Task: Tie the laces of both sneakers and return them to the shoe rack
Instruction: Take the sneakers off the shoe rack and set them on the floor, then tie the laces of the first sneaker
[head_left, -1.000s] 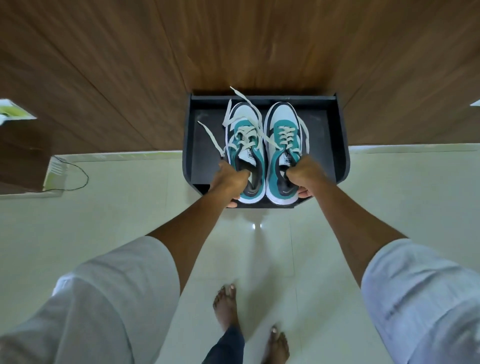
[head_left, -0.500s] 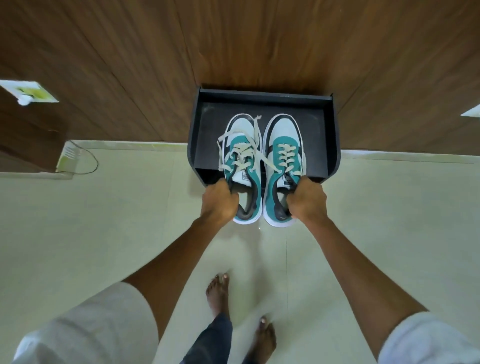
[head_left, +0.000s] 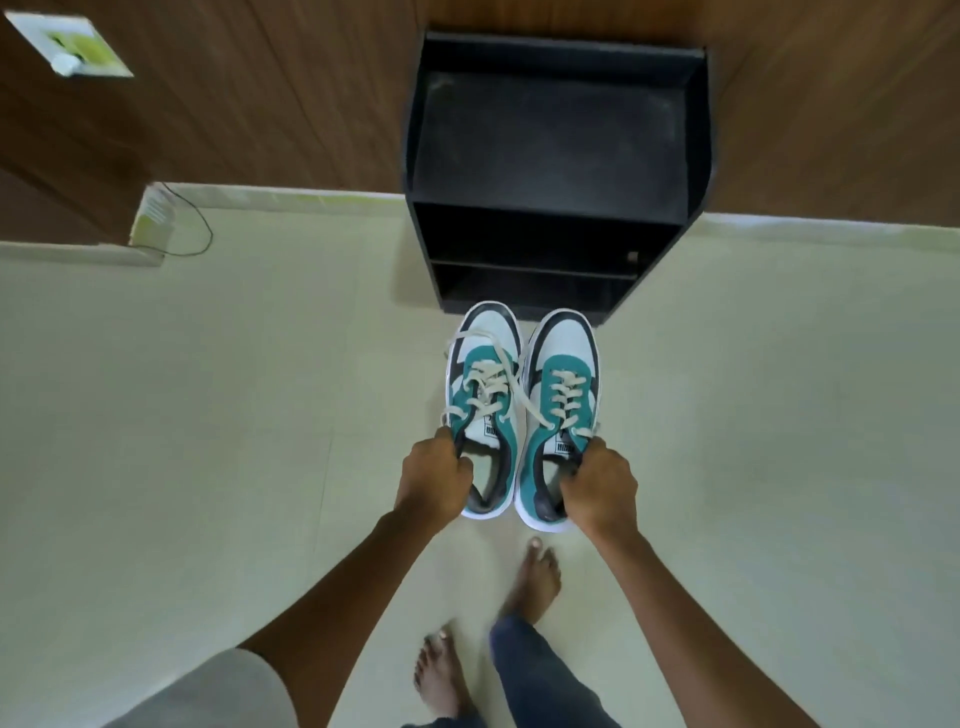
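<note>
Two teal, white and black sneakers hang side by side in the air in front of the black shoe rack. My left hand grips the collar of the left sneaker; its cream laces are loose and trail over the side. My right hand grips the collar of the right sneaker, whose laces also lie untied. The rack's top shelf holds nothing and its lower shelves look dark.
The rack stands against a brown wood-panelled wall on a pale tiled floor. A thin cable runs along the skirting at the left. My bare feet are below the sneakers.
Both hands have lifted the sneakers off the rack's top shelf and drawn them back toward me. I have stepped away from the rack.
</note>
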